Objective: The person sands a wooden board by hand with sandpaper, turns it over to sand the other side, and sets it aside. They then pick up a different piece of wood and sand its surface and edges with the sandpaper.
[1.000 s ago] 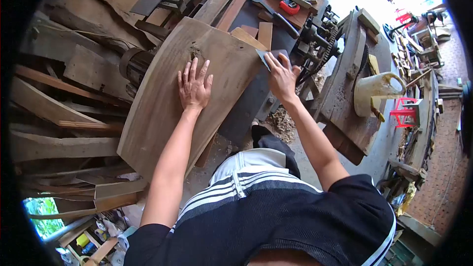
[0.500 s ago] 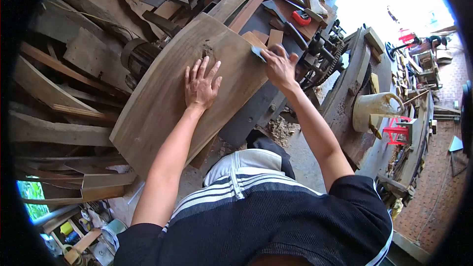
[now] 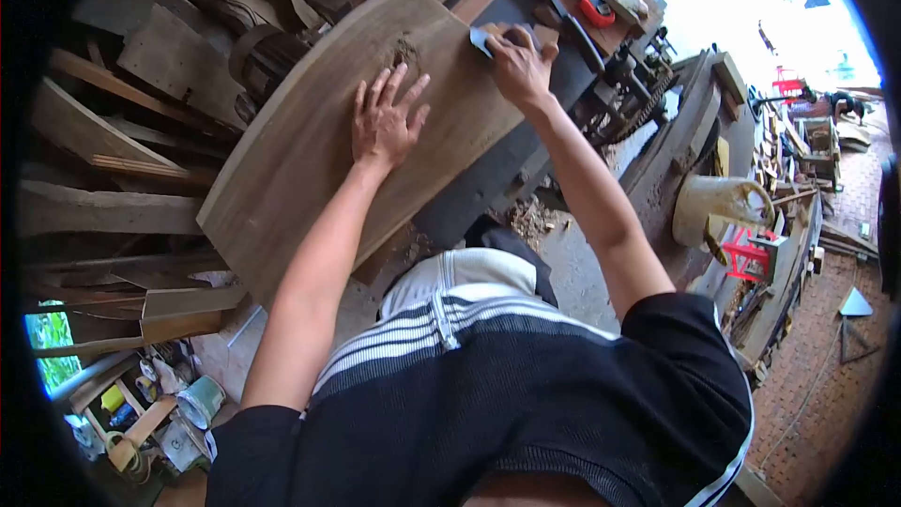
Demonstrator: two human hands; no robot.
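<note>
A wide, curved-edged wooden board (image 3: 310, 160) lies slanted before me, with a rough dark knot (image 3: 404, 49) near its far end. My left hand (image 3: 387, 122) rests on the board just below that knot, fingers spread, holding nothing. At the board's right edge, my right hand (image 3: 522, 68) grips a thin, flat blue-grey scraper (image 3: 481, 40). Its blade sticks out to the left of my fingers, over the board's upper right corner. My palm hides the rest of the tool.
Beyond my right hand are a red tape measure (image 3: 597, 11) and a handsaw (image 3: 577, 30). Gears (image 3: 638, 108) and a whitish bucket (image 3: 721, 211) stand to the right. Stacked planks (image 3: 122, 211) fill the left side. Wood shavings (image 3: 533, 219) lie below the board.
The whole scene has shifted upward in view. My right hand has moved a little left with the scraper, further over the board's corner. My left hand stays at the same spot on the board.
</note>
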